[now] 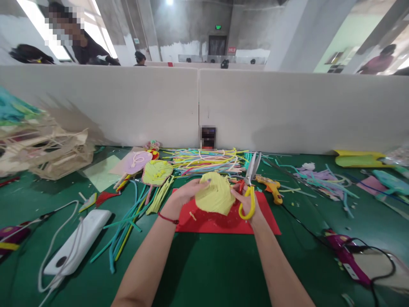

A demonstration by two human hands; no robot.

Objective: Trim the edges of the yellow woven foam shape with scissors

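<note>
Between my hands is a pale yellow rounded piece (pixel 215 197), covered with strips that run side by side. My left hand (pixel 189 190) is closed on its left edge, thumb on top. My right hand (pixel 247 204) steadies its right edge with the fingertips and also carries a pair of scissors (pixel 252 168). The scissors' blades point up and away, and one yellow handle loop hangs around the fingers. Beneath the yellow piece lies a red sheet (pixel 220 227) with a few small scraps on it.
Coloured strips (pixel 207 161) lie heaped along the white divider (pixel 128 106). An orange glue gun (pixel 273 188) with a cord is at the right. Left are a yellow-green round piece (pixel 156 172), loose blue strips (pixel 119 238) and a white power bank (pixel 79 243). People are beyond the divider.
</note>
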